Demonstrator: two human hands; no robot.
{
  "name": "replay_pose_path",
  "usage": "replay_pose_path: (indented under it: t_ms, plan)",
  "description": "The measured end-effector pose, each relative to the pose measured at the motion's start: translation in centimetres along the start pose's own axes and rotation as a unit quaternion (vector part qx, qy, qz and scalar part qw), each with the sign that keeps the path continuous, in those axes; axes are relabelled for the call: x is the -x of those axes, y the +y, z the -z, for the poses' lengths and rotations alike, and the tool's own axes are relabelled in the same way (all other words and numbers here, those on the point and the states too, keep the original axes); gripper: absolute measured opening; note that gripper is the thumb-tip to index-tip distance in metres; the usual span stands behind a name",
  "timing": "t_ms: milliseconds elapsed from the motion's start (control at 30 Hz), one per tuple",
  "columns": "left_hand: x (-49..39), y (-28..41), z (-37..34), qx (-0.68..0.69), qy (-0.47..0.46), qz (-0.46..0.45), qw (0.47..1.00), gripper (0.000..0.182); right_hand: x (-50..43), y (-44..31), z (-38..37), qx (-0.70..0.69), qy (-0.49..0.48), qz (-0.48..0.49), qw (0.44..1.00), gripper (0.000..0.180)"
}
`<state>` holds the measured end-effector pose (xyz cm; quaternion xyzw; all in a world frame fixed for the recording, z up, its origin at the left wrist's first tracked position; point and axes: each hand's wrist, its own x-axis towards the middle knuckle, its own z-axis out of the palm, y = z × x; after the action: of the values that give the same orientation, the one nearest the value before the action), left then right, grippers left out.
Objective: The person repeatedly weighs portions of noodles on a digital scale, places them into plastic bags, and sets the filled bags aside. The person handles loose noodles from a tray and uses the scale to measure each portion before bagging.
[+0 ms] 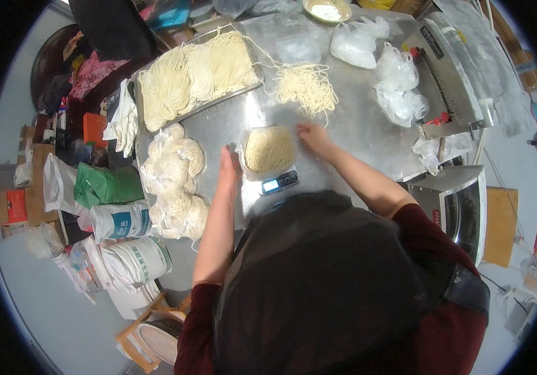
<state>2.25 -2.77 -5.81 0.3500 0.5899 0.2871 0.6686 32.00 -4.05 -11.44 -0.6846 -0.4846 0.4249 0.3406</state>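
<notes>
A square, clear plastic container filled with pale noodles [270, 150] sits on a small digital kitchen scale [279, 183] with a lit display. Just left of the container is my left hand [229, 168], seen edge-on with fingers extended and nothing visible in it. My right hand [313, 137] hovers off the container's right side, its fingers slightly bent and holding nothing that I can see. Beyond it, a loose heap of noodles [305, 89] lies directly on the steel table [348, 136]. A large metal tray of noodles [203, 104] stands at the far left.
Several bags of noodles [174, 183] line the table's left edge. Knotted clear plastic bags [397, 79] lie at right beside a metal machine [451, 75]. A bowl of white powder [327, 10] stands at the back. Sacks [109, 185] crowd the floor on the left.
</notes>
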Motion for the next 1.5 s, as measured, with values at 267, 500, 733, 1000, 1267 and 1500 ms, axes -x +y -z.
replay_pose_path:
  t_ms: [267, 500, 733, 1000, 1267, 1500]
  plan:
    - [2.4, 0.4, 0.6, -0.011, 0.025, -0.019, 0.999, 0.082, -6.4, -0.1, 5.4, 0.408, 0.181, 0.036, 0.894, 0.073]
    - [4.4, 0.1, 1.9, 0.024, 0.068, -0.024, 0.997, 0.07, -11.5, -0.1, 9.2, 0.279, 0.14, 0.058, 0.948, 0.033]
    - [4.1, -1.9, 1.9, 0.074, 0.06, -0.015, 0.995, 0.064, -9.8, -11.3, 17.2, 0.109, 0.163, 0.161, 0.967, 0.03]
    - [3.1, -1.3, 1.4, 0.094, 0.039, -0.027, 0.994, 0.066, -6.8, -23.2, 22.8, 0.149, 0.184, 0.195, 0.952, 0.03]
    - [3.0, -0.4, 2.2, 0.111, 0.051, -0.046, 0.991, 0.059, -2.7, -32.8, 26.2, 0.021, 0.233, 0.288, 0.929, 0.017]
    - [3.2, 0.2, 2.9, 0.121, 0.069, -0.055, 0.989, 0.056, 3.0, -43.5, 27.5, 0.004, 0.255, 0.359, 0.898, 0.026]
